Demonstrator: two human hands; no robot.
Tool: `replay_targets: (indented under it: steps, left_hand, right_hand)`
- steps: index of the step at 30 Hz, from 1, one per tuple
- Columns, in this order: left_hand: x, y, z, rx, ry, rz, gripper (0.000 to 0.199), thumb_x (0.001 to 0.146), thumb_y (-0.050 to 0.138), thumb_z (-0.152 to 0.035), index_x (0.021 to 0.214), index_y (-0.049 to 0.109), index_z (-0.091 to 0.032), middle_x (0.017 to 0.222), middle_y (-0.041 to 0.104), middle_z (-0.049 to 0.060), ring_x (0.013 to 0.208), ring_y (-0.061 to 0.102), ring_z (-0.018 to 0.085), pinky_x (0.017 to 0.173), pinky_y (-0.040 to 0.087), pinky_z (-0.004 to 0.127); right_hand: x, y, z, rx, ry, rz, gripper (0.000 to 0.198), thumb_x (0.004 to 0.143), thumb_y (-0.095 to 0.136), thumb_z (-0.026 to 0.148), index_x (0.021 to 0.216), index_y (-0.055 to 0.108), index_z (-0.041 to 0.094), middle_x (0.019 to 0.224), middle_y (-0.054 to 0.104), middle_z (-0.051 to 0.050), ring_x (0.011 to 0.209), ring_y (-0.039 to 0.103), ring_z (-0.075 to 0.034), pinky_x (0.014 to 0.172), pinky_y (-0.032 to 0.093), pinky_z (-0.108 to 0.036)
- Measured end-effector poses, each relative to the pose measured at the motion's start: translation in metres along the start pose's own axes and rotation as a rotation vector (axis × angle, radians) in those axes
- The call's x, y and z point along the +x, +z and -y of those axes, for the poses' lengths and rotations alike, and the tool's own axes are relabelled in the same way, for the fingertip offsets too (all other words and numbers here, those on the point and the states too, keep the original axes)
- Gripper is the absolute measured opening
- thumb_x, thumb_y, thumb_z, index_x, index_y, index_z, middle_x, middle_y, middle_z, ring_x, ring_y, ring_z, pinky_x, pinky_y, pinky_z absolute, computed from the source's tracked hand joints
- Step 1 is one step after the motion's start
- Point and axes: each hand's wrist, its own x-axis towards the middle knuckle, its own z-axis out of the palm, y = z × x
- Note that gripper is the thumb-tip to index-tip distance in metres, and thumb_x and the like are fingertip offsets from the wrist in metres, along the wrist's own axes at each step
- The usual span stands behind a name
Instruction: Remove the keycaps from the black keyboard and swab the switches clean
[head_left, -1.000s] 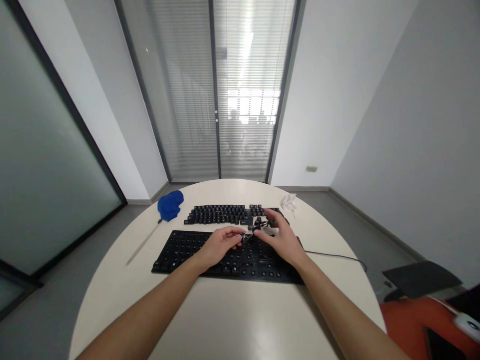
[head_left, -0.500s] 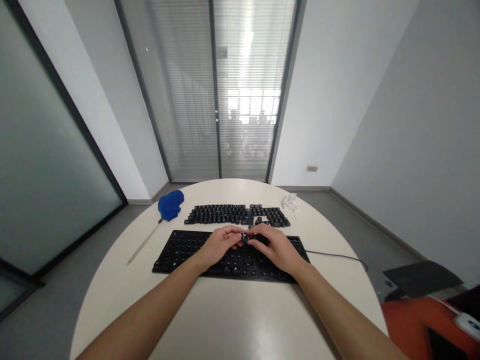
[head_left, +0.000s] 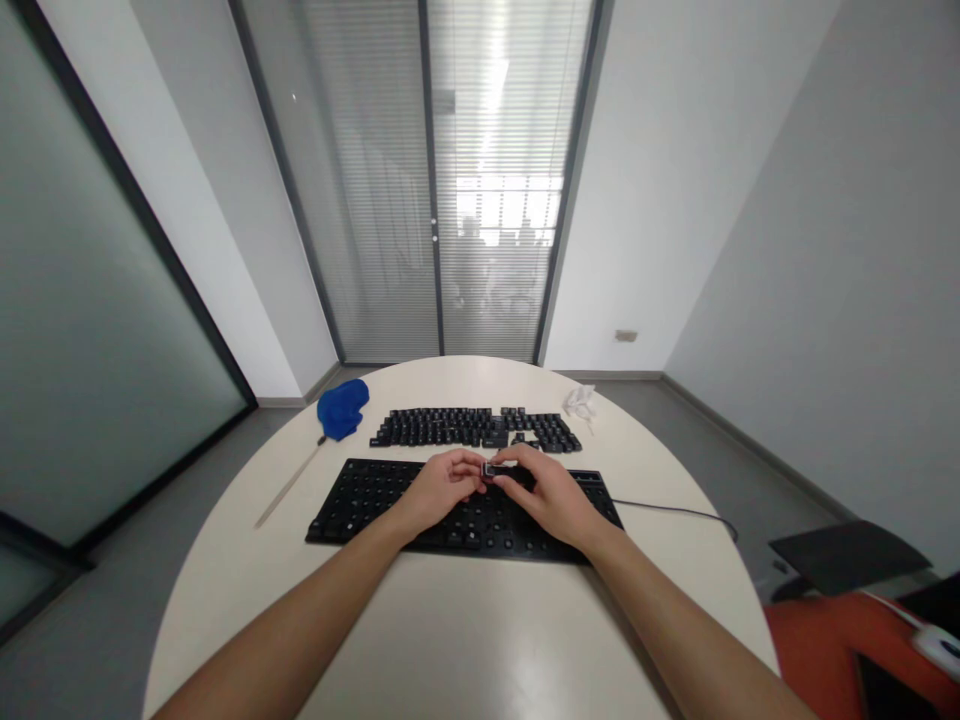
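A black keyboard (head_left: pixel 360 500) with most of its keycaps off lies in front of me, its bare switch posts showing. Over its middle, both hands meet around a small black keycap (head_left: pixel 489 470), turned so that a pale rim shows. My right hand (head_left: pixel 551 490) pinches it between thumb and forefinger. The curled fingertips of my left hand (head_left: pixel 442 487) close on its left side; how firmly they grip cannot be seen. Behind the keyboard, loose keycaps (head_left: pixel 435 427) are laid out in rows like a keyboard, with a gap towards the right.
A blue duster (head_left: pixel 341 410) with a pale stick handle lies at the left of the round table (head_left: pixel 465 640). Crumpled white tissue (head_left: pixel 579 402) sits at the back right. The keyboard cable (head_left: pixel 675 508) runs off rightwards. An orange chair (head_left: pixel 817 640) stands at the lower right.
Between my fingers the keycap has turned and risen slightly, and its pale rim shows more clearly. Both hands stay over the middle of the keyboard.
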Motion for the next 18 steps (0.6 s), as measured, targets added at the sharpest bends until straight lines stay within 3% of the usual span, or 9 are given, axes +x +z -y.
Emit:
replay_targets:
  steps: [6, 9, 18]
  left_hand:
    - [-0.002, 0.003, -0.002, 0.087, 0.115, -0.018, 0.036, 0.073, 0.075, -0.020, 0.106, 0.064, -0.013, 0.105, 0.070, 0.010, 0.083, 0.064, 0.015, 0.084, 0.050, 0.031]
    - [-0.005, 0.006, -0.005, 0.189, 0.138, -0.058, 0.044, 0.074, 0.073, -0.017, 0.117, 0.061, -0.015, 0.115, 0.067, 0.010, 0.082, 0.063, 0.014, 0.086, 0.050, 0.034]
    - [-0.008, 0.010, -0.003, 0.414, 0.214, -0.067, 0.032, 0.077, 0.067, -0.015, 0.109, 0.066, -0.019, 0.102, 0.072, 0.005, 0.084, 0.062, 0.019, 0.083, 0.051, 0.033]
  right_hand:
    - [0.000, -0.001, -0.005, -0.036, 0.065, 0.000, 0.019, 0.093, 0.059, 0.032, 0.110, 0.064, 0.024, 0.108, 0.070, -0.005, 0.096, 0.064, -0.022, 0.086, 0.049, -0.034]
    - [0.000, 0.000, -0.005, -0.020, 0.068, 0.003, 0.019, 0.094, 0.058, 0.032, 0.110, 0.064, 0.025, 0.108, 0.070, -0.005, 0.098, 0.064, -0.022, 0.088, 0.048, -0.035]
    - [0.001, 0.000, -0.005, -0.001, 0.121, 0.013, 0.022, 0.095, 0.056, 0.035, 0.111, 0.066, 0.023, 0.103, 0.073, -0.005, 0.094, 0.067, -0.022, 0.085, 0.049, -0.034]
